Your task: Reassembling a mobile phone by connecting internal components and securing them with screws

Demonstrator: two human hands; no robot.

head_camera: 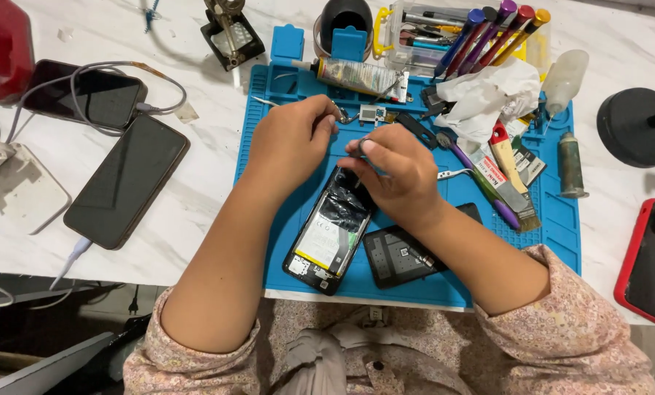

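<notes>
An opened phone (332, 234) with its back off lies on a blue work mat (561, 227), its battery and boards showing. My right hand (393, 172) hovers over the phone's top end, fingers pinched on a thin dark tool, likely tweezers. My left hand (291, 139) sits just left of it, fingers curled on a small metal part or tool near the phone's top edge. A dark back cover (400, 256) lies to the right of the phone, partly under my right forearm.
Two dark phones (126, 183) (86, 91) on cables lie left of the mat, and a red-cased phone (653, 260) at the right edge. Screwdrivers (492, 33), crumpled tissue (488, 95), a glue tube (360, 77), small bottles and a brush crowd the mat's far and right side.
</notes>
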